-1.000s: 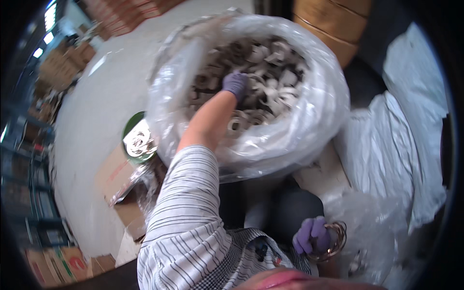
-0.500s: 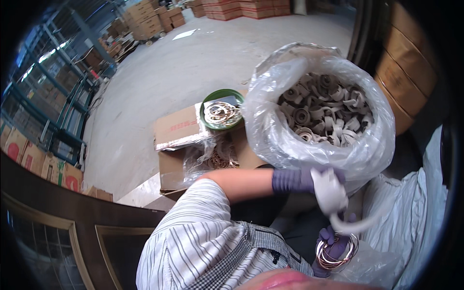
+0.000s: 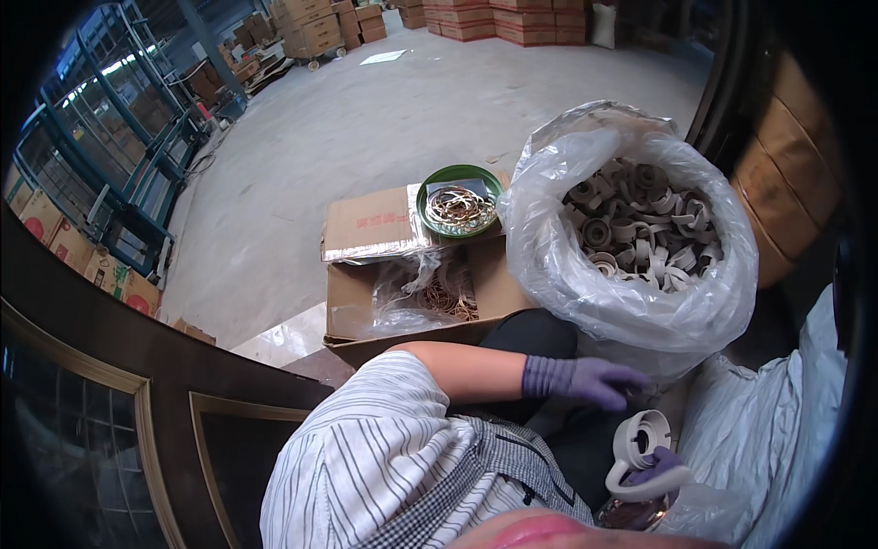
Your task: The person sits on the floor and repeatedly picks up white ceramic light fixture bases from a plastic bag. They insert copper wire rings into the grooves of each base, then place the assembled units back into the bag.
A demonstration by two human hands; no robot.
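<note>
My left hand (image 3: 594, 381), in a purple glove, reaches across my lap below the big plastic bag. Its fingers are stretched out and hold nothing. Lower down, my right hand (image 3: 651, 467), also purple-gloved and partly hidden, grips a grey-white curved plastic piece (image 3: 631, 446) with a round ring-shaped end. Thin copper-coloured metal rings (image 3: 631, 514) show just under this piece at the same hand, partly covered by it. The clear plastic bag (image 3: 540, 265) holds many similar grey-white curved pieces (image 3: 640, 229).
An open cardboard box (image 3: 352, 302) left of the bag contains clear film and copper-coloured rings (image 3: 448, 300). On its flap rests a green round tray (image 3: 423, 212) of shiny metal rings (image 3: 457, 210). White sacking (image 3: 777, 412) lies at right; a dark panelled door (image 3: 165, 439) is at left.
My left hand has let go of the grey-white piece and opened. That piece is now at my right hand, over the metal rings. The whole view has shifted slightly.
</note>
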